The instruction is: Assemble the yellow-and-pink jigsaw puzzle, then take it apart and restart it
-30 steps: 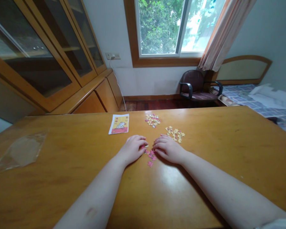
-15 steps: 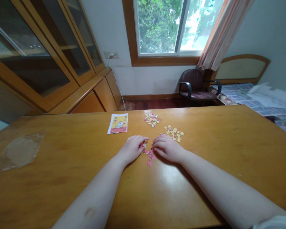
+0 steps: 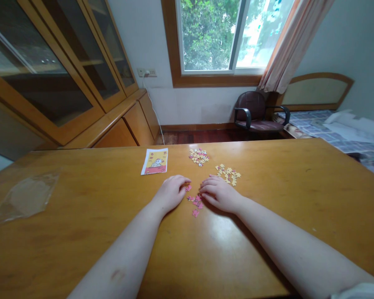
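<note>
My left hand (image 3: 173,192) rests low over the table, its index finger stretched out and its thumb apart. A pink jigsaw piece (image 3: 188,188) sits right by those fingertips; whether they touch it I cannot tell. Just below lies a loose cluster of pink jigsaw pieces (image 3: 197,202). To the right of it my right hand (image 3: 218,192) lies palm down, fingers spread loosely, with the fingertips near the cluster. What is under its palm is hidden. Beyond this hand are several yellow jigsaw pieces (image 3: 228,173), and farther back a mixed pile of pieces (image 3: 198,156).
A picture card (image 3: 155,161) with a white cartoon figure lies at the back left of the wooden table (image 3: 268,241). Clear plastic wrapping (image 3: 26,195) is at the far left. Past the table stand a glass-fronted cabinet (image 3: 96,110), an office chair (image 3: 252,110) and a bed (image 3: 321,120).
My left hand has drawn slightly left. By its fingertips a pink piece now shows where a pale one was visible. My right hand has stayed in place.
</note>
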`<state>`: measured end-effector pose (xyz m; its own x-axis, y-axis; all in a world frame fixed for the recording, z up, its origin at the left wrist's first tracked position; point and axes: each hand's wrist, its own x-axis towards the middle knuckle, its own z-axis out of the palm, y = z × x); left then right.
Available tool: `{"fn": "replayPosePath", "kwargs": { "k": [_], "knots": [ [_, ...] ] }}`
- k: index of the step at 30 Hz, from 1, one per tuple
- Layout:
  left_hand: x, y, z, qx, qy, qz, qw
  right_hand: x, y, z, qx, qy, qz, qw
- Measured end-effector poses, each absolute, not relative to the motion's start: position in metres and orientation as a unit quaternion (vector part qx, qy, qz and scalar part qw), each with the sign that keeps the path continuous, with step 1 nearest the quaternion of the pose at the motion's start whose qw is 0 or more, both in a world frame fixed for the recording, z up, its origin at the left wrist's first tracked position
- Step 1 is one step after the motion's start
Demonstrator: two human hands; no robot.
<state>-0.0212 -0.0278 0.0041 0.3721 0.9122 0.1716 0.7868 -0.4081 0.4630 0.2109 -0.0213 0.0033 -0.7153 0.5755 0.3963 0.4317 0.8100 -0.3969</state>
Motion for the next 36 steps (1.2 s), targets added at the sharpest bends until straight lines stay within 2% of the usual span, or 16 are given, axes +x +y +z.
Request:
{"fn": "replayPosePath", "kwargs": {
  "k": [5, 14, 18, 22, 25, 31, 34, 36],
  "knots": [
    [-0.017, -0.03, 0.004, 0.829, 0.521, 0.163, 0.123, 0.21, -0.021, 0.004, -0.275, -0.915, 0.141, 0.258],
    [-0.012, -0.028, 0.006, 0.824, 0.519, 0.167, 0.155, 0.211, -0.021, 0.004, -0.281, -0.914, 0.138, 0.257],
    [-0.012, -0.032, 0.008, 0.803, 0.523, 0.198, 0.205, 0.211, -0.02, 0.002, -0.295, -0.912, 0.133, 0.254],
    [-0.005, -0.038, 0.006, 0.75, 0.52, 0.29, 0.289, 0.212, -0.023, 0.003, -0.325, -0.9, 0.127, 0.261],
    [0.003, -0.042, 0.001, 0.707, 0.506, 0.338, 0.36, 0.211, -0.027, 0.005, -0.334, -0.889, 0.17, 0.262],
    [0.01, -0.045, -0.002, 0.658, 0.492, 0.34, 0.457, 0.206, -0.029, 0.007, -0.366, -0.856, 0.287, 0.226],
    [0.009, -0.046, 0.002, 0.662, 0.487, 0.335, 0.461, 0.208, -0.028, 0.009, -0.381, -0.824, 0.353, 0.226],
    [0.007, -0.046, 0.006, 0.698, 0.488, 0.322, 0.414, 0.211, -0.027, 0.012, -0.397, -0.803, 0.391, 0.212]
  ]
}}
